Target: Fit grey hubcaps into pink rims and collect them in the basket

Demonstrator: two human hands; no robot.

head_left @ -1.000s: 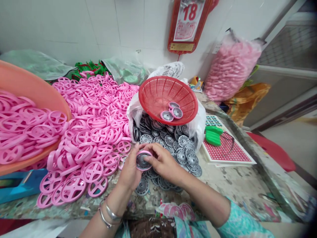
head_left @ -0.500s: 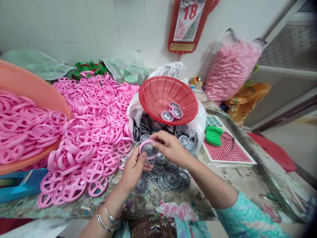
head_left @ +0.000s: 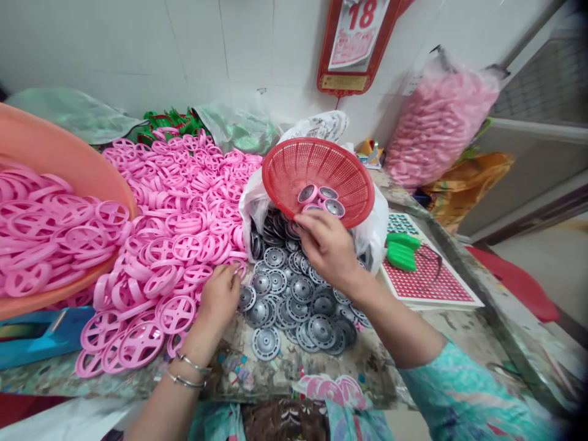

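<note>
Pink wheel [head_left: 238, 264] under curled left hand [head_left: 220, 298]

Left hand [head_left: 220, 299] lies palm down; right hand [head_left: 328, 245] reaches forward, fingers [head_left: 309, 222] curled.

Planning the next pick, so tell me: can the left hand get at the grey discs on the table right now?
Probably yes. The left hand sits right beside the grey discs, nothing between, and the right hand is up at the red basket.

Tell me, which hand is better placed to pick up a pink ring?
Probably the left hand: it rests at the edge of the pink rings. The right hand is at the red basket, beyond the grey discs.
</note>
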